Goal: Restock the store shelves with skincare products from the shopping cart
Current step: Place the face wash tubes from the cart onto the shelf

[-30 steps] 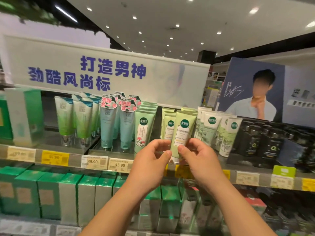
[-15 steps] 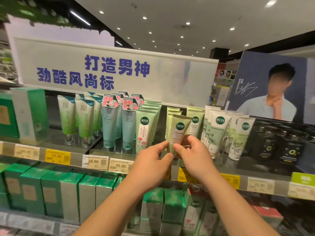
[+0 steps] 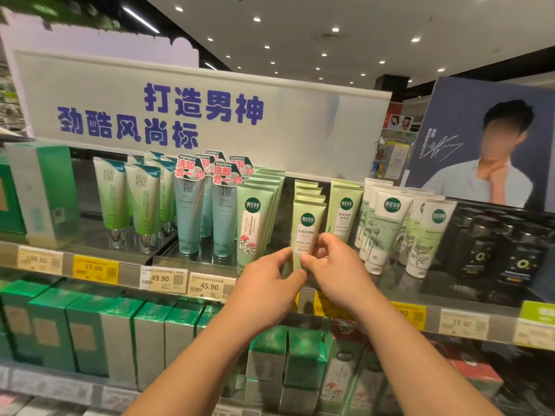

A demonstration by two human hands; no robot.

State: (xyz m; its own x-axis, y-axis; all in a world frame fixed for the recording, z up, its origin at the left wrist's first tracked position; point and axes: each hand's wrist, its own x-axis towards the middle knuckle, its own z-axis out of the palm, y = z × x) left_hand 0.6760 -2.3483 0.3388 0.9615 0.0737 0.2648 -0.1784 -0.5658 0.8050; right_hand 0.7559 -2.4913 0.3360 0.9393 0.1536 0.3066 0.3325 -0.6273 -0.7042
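Note:
A pale yellow-green tube [image 3: 307, 223] with a round green logo stands upright at the front of its row on the upper shelf [image 3: 468, 292]. My left hand [image 3: 267, 286] pinches its lower left edge between thumb and fingers. My right hand [image 3: 336, 265] grips its lower right side, and the tube's cap end is hidden behind both hands. More tubes of the same kind [image 3: 306, 190] are lined up behind it. The shopping cart is out of view.
Green tubes with red flowers [image 3: 255, 223] stand just left, a second yellow-green row [image 3: 345, 211] and white-green tubes [image 3: 387, 226] just right. Teal tubes [image 3: 189, 214], black bottles [image 3: 504, 250], price tags [image 3: 210, 285], green boxes [image 3: 117, 334] below, a white sign [image 3: 210, 121] above.
The tube went from tilted in front of the shelf to upright at the front of its row. Both hands moved forward with it. My head turned a little left.

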